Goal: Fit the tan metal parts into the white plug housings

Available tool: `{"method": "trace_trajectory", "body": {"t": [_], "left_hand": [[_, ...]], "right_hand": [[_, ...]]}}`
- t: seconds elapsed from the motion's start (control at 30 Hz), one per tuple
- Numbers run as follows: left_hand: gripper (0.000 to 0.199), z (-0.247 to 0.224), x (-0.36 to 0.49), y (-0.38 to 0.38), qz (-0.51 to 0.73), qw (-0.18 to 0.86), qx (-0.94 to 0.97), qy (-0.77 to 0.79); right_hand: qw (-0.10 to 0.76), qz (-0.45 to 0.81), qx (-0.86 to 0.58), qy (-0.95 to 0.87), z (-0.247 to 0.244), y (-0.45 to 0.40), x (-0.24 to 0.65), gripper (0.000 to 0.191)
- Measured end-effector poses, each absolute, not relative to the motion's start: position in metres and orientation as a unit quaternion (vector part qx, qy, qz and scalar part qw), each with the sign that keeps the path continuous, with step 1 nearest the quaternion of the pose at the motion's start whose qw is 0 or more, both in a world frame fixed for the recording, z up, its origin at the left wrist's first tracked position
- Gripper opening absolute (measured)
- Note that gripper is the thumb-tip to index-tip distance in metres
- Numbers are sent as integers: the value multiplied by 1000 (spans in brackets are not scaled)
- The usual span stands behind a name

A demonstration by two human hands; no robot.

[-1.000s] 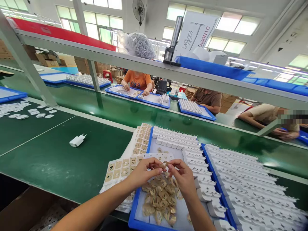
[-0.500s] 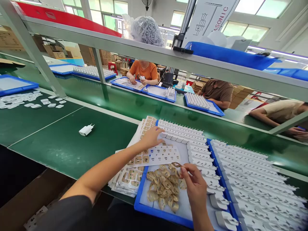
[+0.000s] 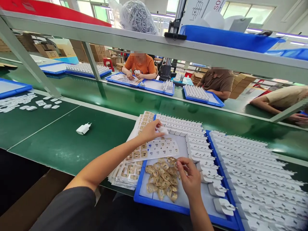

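Observation:
My left hand is closed around a white plug adapter above the near-left tray. Between the thumb and forefinger of my right hand is a small brown sticker with a cut-out, held over the pile. That pile of curled brown paper pieces lies in the blue-rimmed tray. Rows of white plug adapters stand along the tray's back and right side. A sticker sheet, mostly peeled to white, lies across the tray's left edge between my hands.
Stacked sticker sheets lie left of the tray. Another tray full of adapters is at right. A lone adapter and flat white parts rest on the green table. A shelf beam crosses above; co-workers sit opposite.
My left hand, open and without anything in it before, has closed on a white plug adapter. My right hand has shifted slightly left with the brown sticker. The view has tilted slightly down.

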State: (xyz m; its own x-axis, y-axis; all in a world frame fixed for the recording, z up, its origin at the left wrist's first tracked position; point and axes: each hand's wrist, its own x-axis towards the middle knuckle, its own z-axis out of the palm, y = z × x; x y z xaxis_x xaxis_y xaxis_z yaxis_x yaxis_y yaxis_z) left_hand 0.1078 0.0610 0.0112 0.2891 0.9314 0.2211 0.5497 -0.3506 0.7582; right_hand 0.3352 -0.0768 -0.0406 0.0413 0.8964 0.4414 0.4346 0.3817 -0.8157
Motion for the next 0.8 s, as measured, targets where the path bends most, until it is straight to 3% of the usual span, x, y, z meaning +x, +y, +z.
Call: {"method": "trace_trajectory", "body": {"t": [0.07,0.2,0.33,0.57,0.67,0.8], "left_hand": [[36,14,90,29,369,362,720,463],[53,4,69,-39,519,637,452,348],[58,-17,75,-78,543,722,284,322],[32,-34,103,-99,544,727,282,308],[30,-36,105,-105,549,648,393,354],[45,-39,96,-107,509,487,586,399]], "right_hand": [[523,241,-500,-647,-41,-78,334,9],[543,285,-463,-640,-37,-81,327,3],[540,352,-416,-641,-21,-88,312,6],[541,481,-341,-600,5,-102,279,6],[563,498,-352,-558,4,-104,276,3],[552,513,-361,-549,-2,-106,277,3]]}}
